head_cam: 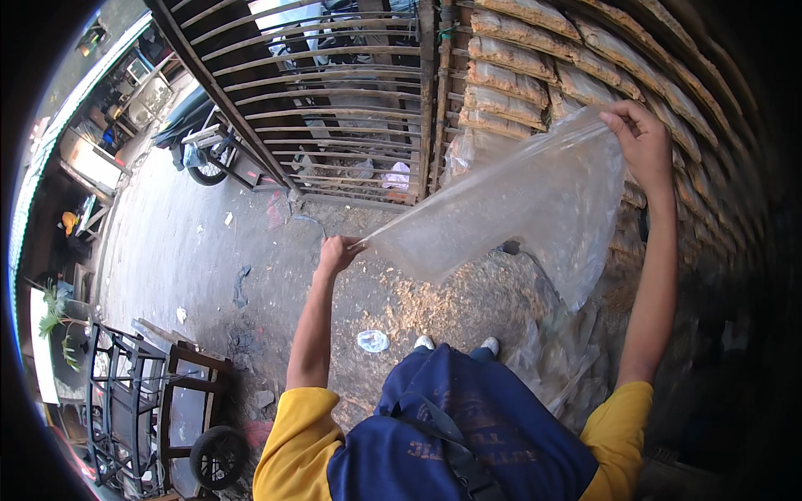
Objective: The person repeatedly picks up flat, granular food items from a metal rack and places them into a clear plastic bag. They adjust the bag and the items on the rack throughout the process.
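Note:
A large sheet or bag of clear plastic [501, 200] is stretched taut along its upper edge between my two hands. My left hand [339, 253] pinches its lower left corner, out over the ground. Higher up at the right, my right hand [639, 134] grips the other corner, in front of the stacked bundles. The rest of the plastic hangs down in loose folds. Whether it is a single sheet or a bag, I cannot tell. Beneath it, pale crumbs or chips [429, 304] lie scattered on the ground before my shoes.
Stacked plastic-wrapped bundles [507, 75] rise at the right. A slatted wooden frame [338, 113] stands ahead. More crumpled plastic [557, 363] lies by my right side, a small clear bag [373, 340] near my feet. At lower left are a dark frame [128, 401] and a wheel [219, 457].

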Motion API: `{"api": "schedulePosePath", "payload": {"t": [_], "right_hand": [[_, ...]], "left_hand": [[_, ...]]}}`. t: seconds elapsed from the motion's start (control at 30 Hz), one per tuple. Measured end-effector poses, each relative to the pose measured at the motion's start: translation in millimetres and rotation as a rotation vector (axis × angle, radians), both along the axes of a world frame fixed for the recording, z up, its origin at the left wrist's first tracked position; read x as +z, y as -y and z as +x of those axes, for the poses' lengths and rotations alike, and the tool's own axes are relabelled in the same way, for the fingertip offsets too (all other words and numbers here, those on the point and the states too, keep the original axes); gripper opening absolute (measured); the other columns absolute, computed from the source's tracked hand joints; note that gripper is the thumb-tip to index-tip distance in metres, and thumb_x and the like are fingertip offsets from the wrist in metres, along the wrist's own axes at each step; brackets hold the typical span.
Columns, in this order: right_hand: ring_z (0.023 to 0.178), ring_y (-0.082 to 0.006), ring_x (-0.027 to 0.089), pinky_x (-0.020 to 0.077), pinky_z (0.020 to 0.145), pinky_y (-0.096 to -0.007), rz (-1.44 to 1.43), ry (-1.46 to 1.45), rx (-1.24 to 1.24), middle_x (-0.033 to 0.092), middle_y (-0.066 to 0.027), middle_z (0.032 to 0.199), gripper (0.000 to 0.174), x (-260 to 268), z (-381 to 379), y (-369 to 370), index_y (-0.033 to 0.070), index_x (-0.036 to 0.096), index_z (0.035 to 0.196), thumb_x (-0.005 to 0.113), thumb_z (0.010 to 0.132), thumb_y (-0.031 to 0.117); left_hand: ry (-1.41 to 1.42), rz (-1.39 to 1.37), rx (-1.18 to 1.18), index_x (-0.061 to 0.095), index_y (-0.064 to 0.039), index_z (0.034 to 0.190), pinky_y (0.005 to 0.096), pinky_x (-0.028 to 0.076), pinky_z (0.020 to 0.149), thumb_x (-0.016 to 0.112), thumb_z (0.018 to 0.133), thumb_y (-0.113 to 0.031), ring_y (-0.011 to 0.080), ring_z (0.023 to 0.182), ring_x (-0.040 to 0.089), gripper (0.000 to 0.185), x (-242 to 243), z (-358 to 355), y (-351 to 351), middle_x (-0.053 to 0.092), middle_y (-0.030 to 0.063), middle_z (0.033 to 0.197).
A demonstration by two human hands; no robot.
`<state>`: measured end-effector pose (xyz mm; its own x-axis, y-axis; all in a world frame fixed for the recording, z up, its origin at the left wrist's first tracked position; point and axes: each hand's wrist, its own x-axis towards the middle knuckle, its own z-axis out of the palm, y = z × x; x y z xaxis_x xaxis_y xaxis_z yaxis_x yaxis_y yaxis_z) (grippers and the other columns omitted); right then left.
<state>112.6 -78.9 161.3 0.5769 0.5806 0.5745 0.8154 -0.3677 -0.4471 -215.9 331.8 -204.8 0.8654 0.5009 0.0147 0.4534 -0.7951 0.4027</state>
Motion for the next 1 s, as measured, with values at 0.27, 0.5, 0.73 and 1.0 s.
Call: {"api": "schedulePosePath", "payload": {"t": [0.27,0.5,0.73,1.0], "right_hand": [[0.066,-0.0058,0.055,0.0462,0.063,-0.0243,0.172,-0.124,-0.291,0.064,0.0024,0.074,0.027,-62.2,77.5,111.2,0.002,0.071,0.1,0.073,0.094,0.029],[0.053,-0.0044,0.047,0.0318,0.044,-0.0252,0.493,-0.938,-0.659,0.051,0.0066,0.063,0.022,-291.8,10.1,286.4,0.01,0.066,0.087,0.071,0.094,0.029],[0.071,-0.0193,0.062,0.0526,0.057,-0.0335,1.127,-1.151,-1.225,0.065,-0.006,0.095,0.023,-512.3,-74.0,491.1,0.008,0.066,0.108,0.072,0.09,0.021],[0.109,-0.0332,0.063,0.0552,0.089,-0.0458,1.373,-1.132,-1.419,0.061,-0.0108,0.121,0.045,-595.7,-170.0,609.7,0.01,0.059,0.128,0.069,0.088,0.027]], "left_hand": [[-0.221,-0.115,0.326,0.068,-0.015,0.128,0.0454,0.054,0.092,0.07,0.085,-0.057,0.0341,0.107,0.07,0.06,-105.0,-99.9,-48.5,0.074,0.0113,0.112],[-0.568,-0.27,0.353,0.054,-0.011,0.143,0.0414,0.058,0.069,0.073,0.084,-0.057,0.0276,0.084,0.074,0.076,-216.6,-209.2,17.6,0.074,0.0181,0.094],[-0.66,-0.468,0.498,0.067,-0.01,0.129,0.0413,0.055,0.094,0.085,0.073,-0.045,0.035,0.112,0.068,0.068,-200.2,-181.1,139.5,0.07,0.0221,0.119],[-0.523,-0.398,0.293,0.07,-0.012,0.125,0.0363,0.057,0.072,0.09,0.069,-0.036,0.0219,0.077,0.072,0.064,-159.3,-16.9,207.4,0.077,0.0121,0.089]]}}
